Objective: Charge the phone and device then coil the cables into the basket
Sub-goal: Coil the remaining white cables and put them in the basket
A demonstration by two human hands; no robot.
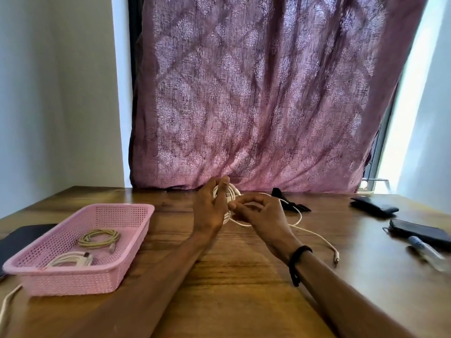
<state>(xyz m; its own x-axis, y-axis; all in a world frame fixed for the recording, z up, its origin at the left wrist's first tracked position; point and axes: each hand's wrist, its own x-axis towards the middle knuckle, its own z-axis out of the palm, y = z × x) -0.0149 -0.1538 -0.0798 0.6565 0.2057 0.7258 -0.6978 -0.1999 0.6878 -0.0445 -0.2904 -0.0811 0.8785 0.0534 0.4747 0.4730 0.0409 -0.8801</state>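
While lying on the wooden table [244, 276], pink perforated basket [136, 230] at left, holding two coiled cables: beige cable [98, 237] behind, white cable [70, 261] in front. Left hand [210, 208] curled around white cable coil [230, 193]; right hand [263, 215] pinching its strand. Phone [419, 231] at far right.

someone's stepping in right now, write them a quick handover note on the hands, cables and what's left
Left hand holds the white cable coil upright; right hand pinches the strand, mid-wind.
Its loose tail trails right across the table, plug end free.
Done: two coiled cables, cream and white, lie in the pink basket.
Left: finish winding, put the coil in the basket. Another cable end lies at the table's left edge.
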